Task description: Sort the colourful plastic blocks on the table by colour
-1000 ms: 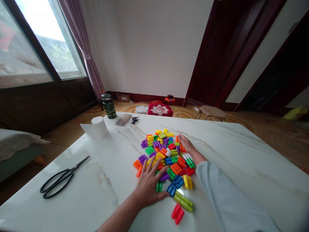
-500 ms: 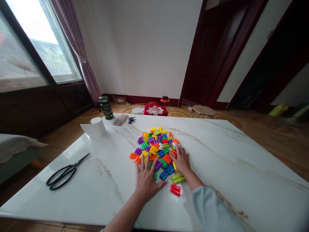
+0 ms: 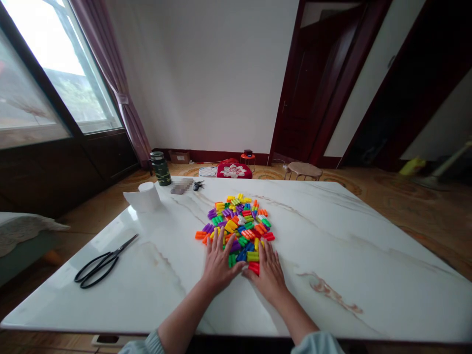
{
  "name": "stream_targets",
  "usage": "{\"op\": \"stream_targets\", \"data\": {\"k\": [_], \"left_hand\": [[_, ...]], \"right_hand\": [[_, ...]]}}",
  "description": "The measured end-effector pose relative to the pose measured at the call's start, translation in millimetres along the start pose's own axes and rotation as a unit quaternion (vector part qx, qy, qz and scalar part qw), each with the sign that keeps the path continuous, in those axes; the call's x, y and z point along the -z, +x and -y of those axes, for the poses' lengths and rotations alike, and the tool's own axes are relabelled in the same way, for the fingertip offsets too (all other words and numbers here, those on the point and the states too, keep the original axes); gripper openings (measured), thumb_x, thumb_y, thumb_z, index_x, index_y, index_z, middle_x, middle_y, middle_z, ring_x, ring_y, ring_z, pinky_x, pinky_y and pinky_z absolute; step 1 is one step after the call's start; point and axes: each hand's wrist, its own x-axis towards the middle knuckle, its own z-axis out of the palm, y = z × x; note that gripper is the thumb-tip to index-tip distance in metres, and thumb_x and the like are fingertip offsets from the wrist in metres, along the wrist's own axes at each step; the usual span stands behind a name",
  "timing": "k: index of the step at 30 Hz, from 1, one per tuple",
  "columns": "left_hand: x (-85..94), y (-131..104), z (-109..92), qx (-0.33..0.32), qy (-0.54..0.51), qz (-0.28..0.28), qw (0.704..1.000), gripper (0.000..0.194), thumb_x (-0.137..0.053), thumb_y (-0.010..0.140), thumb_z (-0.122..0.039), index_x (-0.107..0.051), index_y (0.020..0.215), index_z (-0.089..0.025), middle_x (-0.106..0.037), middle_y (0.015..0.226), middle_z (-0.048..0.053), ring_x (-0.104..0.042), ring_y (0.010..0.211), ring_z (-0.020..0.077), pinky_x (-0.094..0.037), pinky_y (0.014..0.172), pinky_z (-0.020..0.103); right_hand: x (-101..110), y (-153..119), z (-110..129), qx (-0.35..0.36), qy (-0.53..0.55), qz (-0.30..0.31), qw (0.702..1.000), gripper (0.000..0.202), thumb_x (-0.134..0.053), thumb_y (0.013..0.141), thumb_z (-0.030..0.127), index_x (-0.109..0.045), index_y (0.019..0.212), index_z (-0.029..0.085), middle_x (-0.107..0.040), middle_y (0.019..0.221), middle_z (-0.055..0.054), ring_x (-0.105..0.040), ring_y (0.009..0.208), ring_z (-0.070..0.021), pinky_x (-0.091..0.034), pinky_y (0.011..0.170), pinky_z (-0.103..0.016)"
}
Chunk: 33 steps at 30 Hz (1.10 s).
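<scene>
A heap of small plastic building pieces (image 3: 231, 226) in many bright colours lies spread on the white marbled table (image 3: 324, 236). My left hand (image 3: 220, 260) rests at the heap's near left edge, fingers stretched over some pieces. On the near right side lies my right hand (image 3: 269, 270), its fingers spread and touching pieces. Between the two hands are a red piece (image 3: 254, 267), a yellow-green piece (image 3: 252, 256) and a blue piece (image 3: 242, 254). Both thumbs point inward, close to the red piece. Pieces under the palms and fingers are partly hidden.
Black-handled scissors (image 3: 106, 261) lie at the table's left. A white paper roll (image 3: 149, 194), a camouflage-patterned flask (image 3: 161, 169) and a bunch of keys (image 3: 198, 185) stand or lie along the far left edge. Beyond the table is a round stool (image 3: 303, 170).
My right hand has come back from the heap's right side to its near edge. The red and yellow-green pieces have moved in against the heap. My left hand has shifted slightly.
</scene>
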Motion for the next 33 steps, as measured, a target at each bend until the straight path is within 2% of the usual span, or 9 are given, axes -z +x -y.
{"op": "stream_targets", "data": {"k": [4, 6, 9, 13, 17, 21, 24, 29, 33], "left_hand": [[0.7, 19, 7, 0.019, 0.000, 0.003, 1.000, 0.077, -0.057, 0.080, -0.066, -0.041, 0.146, -0.029, -0.023, 0.160, 0.008, -0.014, 0.147, 0.0382, -0.013, 0.116, 0.061], [-1.4, 22, 10, 0.024, -0.003, 0.007, 1.000, 0.076, -0.058, 0.079, -0.066, -0.044, 0.144, -0.028, -0.026, 0.159, 0.008, -0.016, 0.146, 0.0387, -0.013, 0.117, 0.060], [-5.8, 22, 13, 0.023, -0.006, 0.000, 1.000, 0.072, -0.058, 0.081, -0.063, -0.046, 0.143, -0.029, -0.028, 0.158, 0.006, -0.016, 0.146, 0.0387, -0.014, 0.117, 0.060], [-9.8, 20, 14, 0.020, -0.005, -0.011, 1.000, 0.069, -0.054, 0.084, -0.061, -0.043, 0.145, -0.029, -0.025, 0.160, 0.006, -0.018, 0.146, 0.0377, -0.016, 0.117, 0.059], [-13.5, 20, 17, 0.014, -0.002, -0.020, 1.000, 0.072, -0.052, 0.085, -0.063, -0.039, 0.147, -0.030, -0.020, 0.161, 0.006, -0.017, 0.147, 0.0369, -0.016, 0.117, 0.059], [-15.6, 19, 19, 0.022, -0.002, -0.017, 1.000, 0.075, -0.052, 0.084, -0.065, -0.037, 0.148, -0.029, -0.021, 0.161, 0.008, -0.015, 0.147, 0.0364, -0.016, 0.117, 0.059], [-15.3, 19, 17, 0.032, -0.002, -0.016, 0.999, 0.075, -0.050, 0.085, -0.066, -0.037, 0.148, -0.028, -0.019, 0.161, 0.010, -0.013, 0.148, 0.0359, -0.013, 0.117, 0.060], [-10.8, 20, 13, 0.015, -0.020, -0.036, 0.999, 0.075, -0.051, 0.087, -0.062, -0.033, 0.149, -0.026, -0.018, 0.161, 0.012, -0.011, 0.148, 0.0364, -0.014, 0.116, 0.062], [-3.8, 19, 10, -0.039, -0.058, -0.066, 0.995, 0.075, -0.051, 0.092, -0.050, -0.018, 0.154, -0.023, -0.013, 0.162, 0.013, -0.010, 0.148, 0.0339, -0.021, 0.116, 0.059]], "right_hand": [[4, 12, 4, 0.001, 0.085, -0.070, 0.994, 0.069, -0.050, 0.086, 0.060, -0.041, 0.142, 0.021, -0.038, 0.151, -0.015, -0.031, 0.142, -0.0330, -0.029, 0.113, -0.056], [13, 22, -6, -0.005, 0.139, -0.127, 0.982, 0.055, -0.042, 0.092, 0.056, -0.050, 0.133, 0.021, -0.047, 0.143, -0.015, -0.040, 0.137, -0.0287, -0.035, 0.111, -0.050], [25, 56, -28, -0.039, 0.175, -0.180, 0.967, 0.053, -0.041, 0.090, 0.058, -0.057, 0.121, 0.019, -0.059, 0.127, -0.015, -0.052, 0.123, -0.0277, -0.041, 0.106, -0.046], [26, 125, -48, -0.127, 0.137, -0.133, 0.973, 0.065, -0.038, 0.084, 0.063, -0.056, 0.124, 0.015, -0.061, 0.126, -0.017, -0.054, 0.122, -0.0303, -0.042, 0.103, -0.046], [7, 166, -44, -0.123, 0.106, -0.101, 0.981, 0.060, -0.049, 0.079, 0.056, -0.058, 0.125, 0.020, -0.061, 0.129, -0.014, -0.053, 0.124, -0.0312, -0.040, 0.105, -0.047], [-16, 164, -27, -0.067, 0.098, -0.073, 0.990, 0.051, -0.047, 0.080, 0.041, -0.061, 0.124, 0.019, -0.055, 0.138, -0.011, -0.048, 0.131, -0.0278, -0.034, 0.112, -0.044], [-24, 152, -19, -0.042, 0.155, -0.100, 0.982, 0.052, -0.047, 0.079, 0.035, -0.060, 0.126, 0.017, -0.058, 0.135, -0.011, -0.049, 0.130, -0.0250, -0.036, 0.111, -0.040], [-14, 132, -9, -0.069, 0.225, -0.208, 0.949, 0.049, -0.042, 0.087, 0.033, -0.056, 0.129, 0.014, -0.064, 0.126, -0.014, -0.059, 0.118, -0.0251, -0.047, 0.102, -0.042], [0, 106, 6, 0.063, 0.202, -0.242, 0.947, 0.038, -0.050, 0.092, 0.034, -0.057, 0.126, 0.018, -0.068, 0.118, -0.012, -0.064, 0.107, -0.0226, -0.053, 0.091, -0.038]]}}
